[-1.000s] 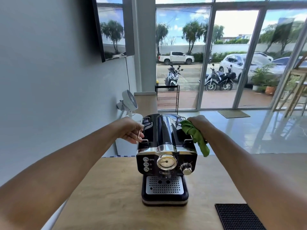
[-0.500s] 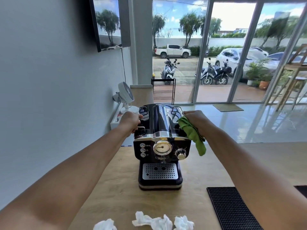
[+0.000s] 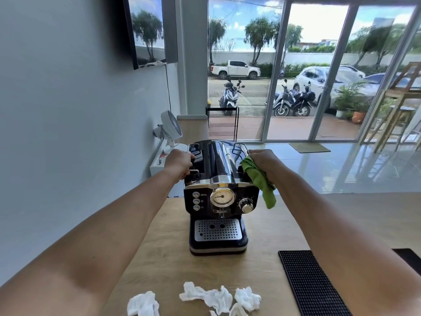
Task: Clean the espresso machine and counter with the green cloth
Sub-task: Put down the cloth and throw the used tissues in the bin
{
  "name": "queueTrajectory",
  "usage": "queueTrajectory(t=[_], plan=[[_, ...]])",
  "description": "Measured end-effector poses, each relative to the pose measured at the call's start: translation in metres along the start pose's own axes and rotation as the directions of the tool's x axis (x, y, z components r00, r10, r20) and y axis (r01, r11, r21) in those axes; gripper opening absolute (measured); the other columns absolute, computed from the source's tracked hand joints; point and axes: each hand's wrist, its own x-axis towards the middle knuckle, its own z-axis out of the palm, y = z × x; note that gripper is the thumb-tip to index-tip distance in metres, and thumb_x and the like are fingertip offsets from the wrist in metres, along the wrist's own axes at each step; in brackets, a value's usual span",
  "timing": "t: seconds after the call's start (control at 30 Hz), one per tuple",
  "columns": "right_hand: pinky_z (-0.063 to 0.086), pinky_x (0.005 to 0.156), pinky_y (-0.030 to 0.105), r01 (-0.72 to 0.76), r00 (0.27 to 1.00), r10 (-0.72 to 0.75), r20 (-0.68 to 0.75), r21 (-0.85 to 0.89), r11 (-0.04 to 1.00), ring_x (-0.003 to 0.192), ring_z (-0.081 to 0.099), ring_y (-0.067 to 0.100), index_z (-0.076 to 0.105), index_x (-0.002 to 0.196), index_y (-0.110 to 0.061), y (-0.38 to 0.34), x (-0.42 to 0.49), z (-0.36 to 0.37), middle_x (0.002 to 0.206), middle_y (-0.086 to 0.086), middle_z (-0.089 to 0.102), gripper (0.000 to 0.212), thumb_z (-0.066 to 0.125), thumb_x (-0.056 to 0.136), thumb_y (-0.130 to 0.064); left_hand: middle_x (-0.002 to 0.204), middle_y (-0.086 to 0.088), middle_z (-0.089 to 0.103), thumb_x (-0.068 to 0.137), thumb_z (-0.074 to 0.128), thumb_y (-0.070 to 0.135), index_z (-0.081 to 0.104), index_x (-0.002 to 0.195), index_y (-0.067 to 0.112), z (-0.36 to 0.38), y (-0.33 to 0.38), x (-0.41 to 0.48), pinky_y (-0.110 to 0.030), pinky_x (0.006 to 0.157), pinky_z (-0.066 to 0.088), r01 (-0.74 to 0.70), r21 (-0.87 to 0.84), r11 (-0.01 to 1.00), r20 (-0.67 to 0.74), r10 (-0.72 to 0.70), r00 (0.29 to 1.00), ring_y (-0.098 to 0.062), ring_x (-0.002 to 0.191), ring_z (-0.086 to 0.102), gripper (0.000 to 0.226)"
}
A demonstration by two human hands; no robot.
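Where the counter ends: the wooden counter (image 3: 319, 215) meets the grey wall (image 3: 68, 110) on the left, under the left forearm. Its far edge runs off to the right, below the right hand (image 3: 262, 160), and bare wood lies open on that side.
Clutter: crumpled white tissues (image 3: 211, 297) lie between the forearms, nearer the person than both hands. A black ribbed mat (image 3: 312, 283) lies partly under the right forearm.
Espresso machine: the espresso machine (image 3: 218, 201) stands upright on the counter, between the two hands.
Left hand: the left hand (image 3: 178, 163) is curled over the machine's top left edge, gripping it.
Right hand: it clutches the green cloth (image 3: 259, 181) against the machine's top right edge, and a tail of cloth hangs down that side.
Facing: the gauge, knob and drip tray face the person. The long axis runs from the person away toward the windows.
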Motion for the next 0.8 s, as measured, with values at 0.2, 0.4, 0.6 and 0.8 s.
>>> queueTrajectory(t=[0.2,0.4,0.6,0.8], plan=[[0.055,0.063,0.034,-0.082,0.996,0.082,-0.032,0.012,0.997,0.059,0.063,0.026,0.068,0.1,-0.001,0.003,-0.008,-0.006,0.074,0.013,0.065,0.044,0.065,0.09,-0.044,0.088,-0.016,0.06,0.097,0.039,0.023,0.051,0.122,0.016,0.0,-0.003,0.001,-0.026,0.05,0.038,-0.051,0.129,0.99,-0.012,0.053,0.998,-0.03,0.064,0.06,0.029],[0.059,0.078,0.046,-0.103,0.963,0.072,0.26,0.107,0.989,0.074,0.069,0.033,0.066,0.098,-0.001,0.017,-0.04,-0.038,0.085,0.02,0.071,0.057,0.084,0.069,-0.047,0.126,-0.015,0.044,0.092,0.049,0.019,0.044,0.133,0.023,0.007,-0.007,-0.035,-0.039,0.083,0.045,-0.336,0.477,0.812,-0.186,0.467,0.865,-0.031,0.11,0.053,0.041],[0.057,0.076,0.047,-0.094,0.994,0.064,0.088,0.398,0.912,0.07,0.064,0.033,0.06,0.097,0.0,0.042,-0.069,-0.063,0.083,0.02,0.062,0.02,0.065,0.078,-0.001,0.077,0.008,0.062,0.092,0.057,0.041,0.064,0.1,0.03,0.039,0.0,-0.097,-0.032,0.063,0.055,-0.711,0.223,0.666,0.125,0.704,0.699,-0.01,0.066,0.061,0.015],[0.06,0.069,0.037,-0.007,0.997,0.053,-0.048,0.676,0.737,0.072,0.063,0.026,0.057,0.091,-0.006,0.058,-0.099,-0.077,0.083,0.015,0.059,0.008,0.053,0.087,-0.001,0.091,0.013,0.069,0.078,0.057,0.071,0.066,0.114,0.029,0.068,0.004,-0.14,-0.024,0.074,0.052,-0.645,0.128,0.753,0.496,0.515,0.7,-0.003,0.08,0.064,0.056]])
